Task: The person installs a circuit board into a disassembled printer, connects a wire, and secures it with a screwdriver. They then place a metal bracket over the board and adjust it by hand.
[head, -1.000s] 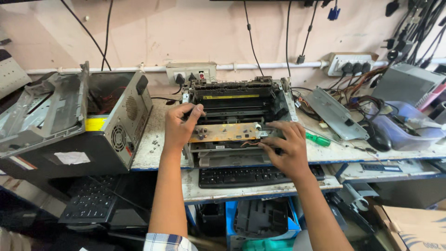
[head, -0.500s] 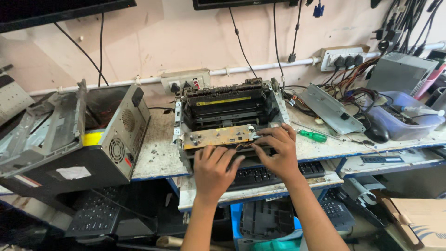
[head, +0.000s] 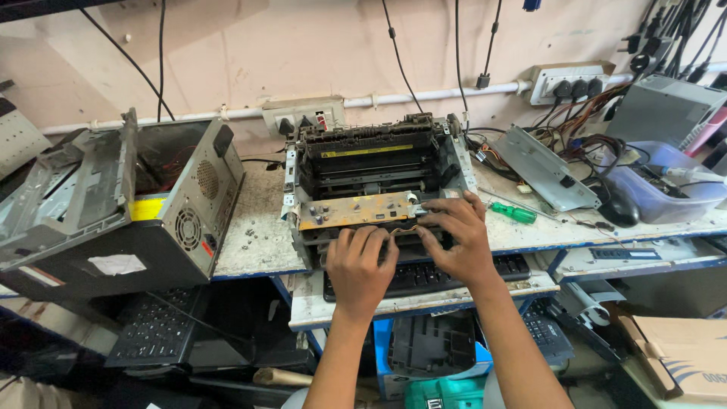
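A stripped printer (head: 371, 163) with bare metal frame and a yellow strip stands on the workbench (head: 250, 235). A brownish circuit board (head: 356, 210) lies across its front. My left hand (head: 361, 265) rests with fingers bent on the printer's lower front edge, just under the board. My right hand (head: 454, 235) touches the board's right end, fingertips pinching at thin wires there. A black keyboard (head: 424, 276) sits on the shelf under both hands.
An open computer case (head: 113, 204) lies at the left. A green-handled screwdriver (head: 511, 212), a metal cover (head: 541, 167), a black mouse (head: 617, 212) and a plastic tub (head: 666, 189) sit at the right. Wall sockets and cables hang behind. Keyboards and boxes fill the space below.
My left hand came off the printer's left side and dropped to its lower front edge. My right hand shifted up to the board's right end. The view tilted down slightly.
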